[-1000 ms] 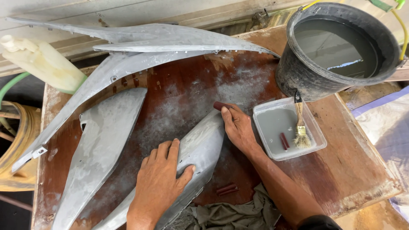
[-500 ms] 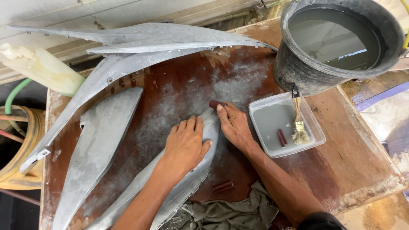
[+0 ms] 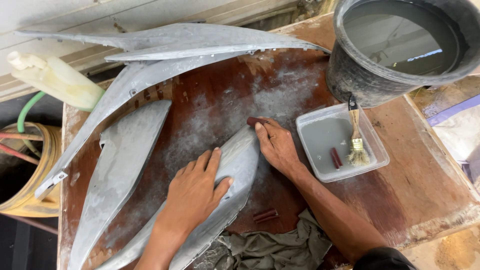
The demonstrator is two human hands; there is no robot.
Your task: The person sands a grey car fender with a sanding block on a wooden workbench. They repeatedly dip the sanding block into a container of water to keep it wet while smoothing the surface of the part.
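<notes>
A grey, dust-coated curved panel lies near the middle of the worktop, its pointed end toward the far side and its long body running to the near left edge. The left hand lies flat on the panel's upper surface, fingers spread and extended rather than curled — pressing, not gripping. The right hand rests at the panel's far tip, its fingers bent around a small dark red roll of abrasive that shows beyond the fingertips; how firmly the roll is clamped cannot be told.

Just right of the right hand stands a shallow clear tray of grey water holding a brush and two more red rolls. Beyond it, at the far right, a black bucket of water sits on the worktop. Two further rolls and a crumpled rag lie near the forearm. Other grey panels lie left and far.

Likely faults, as a judgement: the panel rests on a wet, slurry-filmed surface and is held only by palm pressure, so a hard stroke may skid it. The right elbow or wrist, swinging outward, may knock the tray and spill it. Pressing on the narrow tip — a thin section — may flex or crack it.
</notes>
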